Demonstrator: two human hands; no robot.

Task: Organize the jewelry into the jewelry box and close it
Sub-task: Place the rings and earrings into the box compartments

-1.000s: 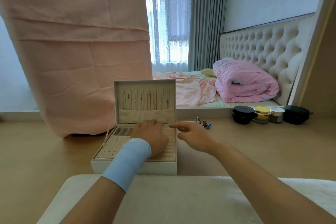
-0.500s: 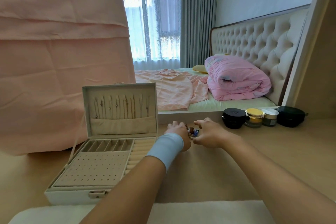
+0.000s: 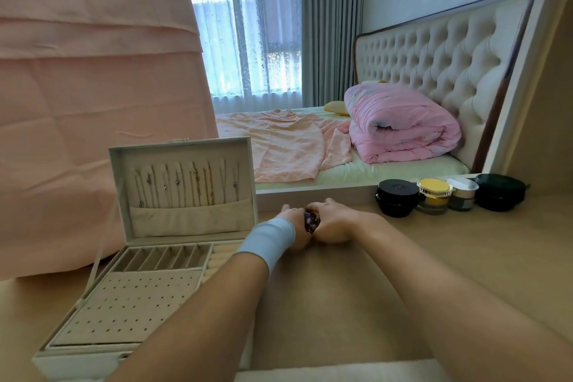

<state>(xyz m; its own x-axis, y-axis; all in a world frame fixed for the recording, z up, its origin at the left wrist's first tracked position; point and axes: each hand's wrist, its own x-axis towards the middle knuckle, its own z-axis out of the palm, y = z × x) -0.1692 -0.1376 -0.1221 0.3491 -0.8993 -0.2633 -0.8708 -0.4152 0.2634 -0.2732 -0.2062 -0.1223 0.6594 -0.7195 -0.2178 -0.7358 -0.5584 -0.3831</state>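
1. Far left: a pink cloth (image 3: 93, 87) hangs as a backdrop, its lower edge behind the jewelry box (image 3: 77, 347).
2. The box stands open at the left of the tan desk top (image 3: 341, 288). Its lid (image 3: 183, 146) is upright, with necklaces (image 3: 198, 186) hanging in a row above a fabric pocket. The tray shows a perforated panel (image 3: 133, 307), a row of narrow slots (image 3: 164, 259) and ring rolls (image 3: 218, 256).
3. Obstruction: the left forearm lies across the box's right front corner and hides it. The box's near edge is cut off by the frame.
4. Centre: the left hand (image 3: 293, 223), with a pale blue wristband (image 3: 266, 242), and the right hand (image 3: 333, 223) meet on the desk just right of the box. Both have fingers curled in narrowly onto a small dark jewelry piece (image 3: 311, 221) held between them. The fingertips are hidden and the piece is too small to identify.
5. Right: a black jar (image 3: 393, 198), a yellow-lidded jar (image 3: 433, 195), a small grey jar (image 3: 463, 194) and a black case (image 3: 499, 192) stand in a row, touching or nearly so, well apart from the hands.
6. Behind: a bed with a folded pink quilt (image 3: 403, 130) against a tufted headboard (image 3: 434, 62).
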